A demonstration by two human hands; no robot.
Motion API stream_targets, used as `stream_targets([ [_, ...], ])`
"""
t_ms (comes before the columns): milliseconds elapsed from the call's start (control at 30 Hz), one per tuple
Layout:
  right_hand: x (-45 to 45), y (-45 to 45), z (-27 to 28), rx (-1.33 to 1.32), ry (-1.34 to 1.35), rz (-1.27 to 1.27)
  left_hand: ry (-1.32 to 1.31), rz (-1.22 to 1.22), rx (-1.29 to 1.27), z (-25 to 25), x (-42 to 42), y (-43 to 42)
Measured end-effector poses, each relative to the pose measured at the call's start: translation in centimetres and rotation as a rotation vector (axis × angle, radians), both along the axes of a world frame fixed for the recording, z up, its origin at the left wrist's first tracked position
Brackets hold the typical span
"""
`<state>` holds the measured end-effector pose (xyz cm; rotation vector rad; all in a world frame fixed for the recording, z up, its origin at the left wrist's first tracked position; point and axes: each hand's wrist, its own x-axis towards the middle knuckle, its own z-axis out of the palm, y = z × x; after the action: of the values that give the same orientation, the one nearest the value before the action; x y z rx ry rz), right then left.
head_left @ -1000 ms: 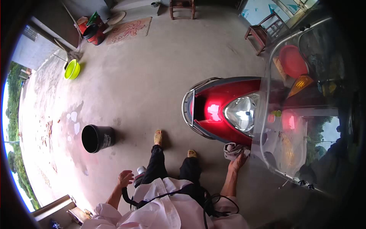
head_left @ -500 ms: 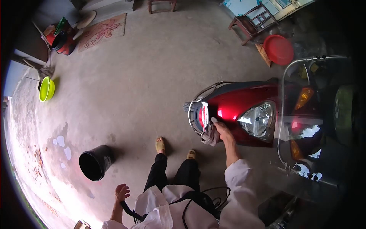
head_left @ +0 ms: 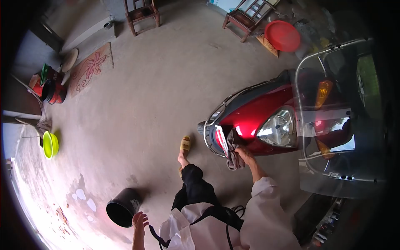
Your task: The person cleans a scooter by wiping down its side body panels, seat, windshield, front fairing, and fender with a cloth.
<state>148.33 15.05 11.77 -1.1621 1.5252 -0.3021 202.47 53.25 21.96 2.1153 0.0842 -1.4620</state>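
Note:
A red scooter stands at the right, its front end with headlight and chrome guard bar facing left. My right hand grips a greyish-brown cloth. The cloth lies against the white plate on the scooter's front, and part of it hangs below the hand. My left hand is held out low with loosely spread fingers and nothing in it. In view it overlaps the edge of a black bucket; whether they touch I cannot tell.
A red basin and a wooden chair are at the back right. Another chair and a patterned mat lie farther back. At the left are a lime-green basin and several buckets. The scooter's clear windshield juts out at right.
One foot in a yellow slipper has stepped forward, and the view has turned. The cloth, still in my right hand, now covers more of the plate's right side. My left hand appears closer to the bucket.

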Motion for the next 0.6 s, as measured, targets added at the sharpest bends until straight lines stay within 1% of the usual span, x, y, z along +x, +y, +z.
stream_targets([
  [33,0.2,0.9,1.0,0.076,-0.013,-0.051,0.014,0.002,0.012,0.0,0.1,-0.6],
  [100,-0.7,3.5,-3.4,-0.252,0.173,-0.030,0.069,-0.044,0.086,-2.5,1.5,-1.3],
  [133,-0.1,3.1,-2.6,-0.245,0.174,-0.059,0.080,-0.034,0.083,-1.8,1.4,-3.5],
  [167,0.3,2.9,-1.6,-0.122,0.224,0.016,0.094,-0.028,0.086,-0.9,1.3,-5.4],
  [200,0.8,2.5,-0.3,0.003,0.271,0.094,0.154,-0.015,0.036,-1.2,1.8,-6.7],
  [233,2.1,1.5,1.2,0.011,0.271,0.070,0.268,0.032,-0.006,-1.9,2.6,-8.2],
  [300,6.0,-2.6,3.5,0.254,-0.079,-0.581,0.117,-0.198,0.076,1.0,2.4,-14.3],
  [367,7.0,-6.3,-0.7,0.162,-0.136,-0.568,0.075,-0.148,0.042,1.7,2.8,-18.2],
  [433,7.8,-10.8,-2.4,0.093,-0.197,-0.413,0.050,-0.193,0.040,2.7,3.5,-22.3],
  [467,8.0,-12.8,-2.4,0.215,-0.090,-0.360,0.061,-0.269,0.048,2.1,4.7,-23.3],
  [500,8.1,-13.5,-2.6,0.208,-0.101,-0.380,0.052,-0.290,0.043,2.2,5.5,-24.8],
  [567,8.2,-14.7,-2.8,-0.134,0.146,0.048,0.023,-0.362,0.005,2.4,6.9,-27.6],
  [600,9.3,-14.6,2.4,-0.103,0.076,0.026,0.004,-0.367,0.006,2.2,7.7,-28.8],
])
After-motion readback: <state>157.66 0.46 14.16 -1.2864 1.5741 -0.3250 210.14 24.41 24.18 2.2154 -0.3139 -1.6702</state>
